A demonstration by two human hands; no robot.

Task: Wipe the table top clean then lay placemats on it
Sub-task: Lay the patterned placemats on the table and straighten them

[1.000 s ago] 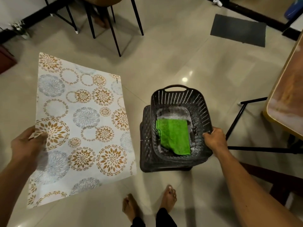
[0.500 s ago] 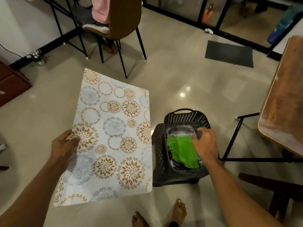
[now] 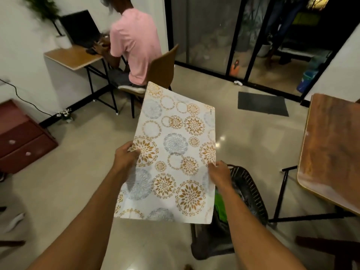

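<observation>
Both hands hold a white placemat printed with gold and grey floral circles, lifted flat above the floor: the left hand pinches its left edge, the right hand grips its right edge. Below the right forearm sits a dark perforated basket with a green cloth inside. A wooden worktop stands at the right

Open floor left, placemat spanning the middle, basket below right, table edging far right
</observation>
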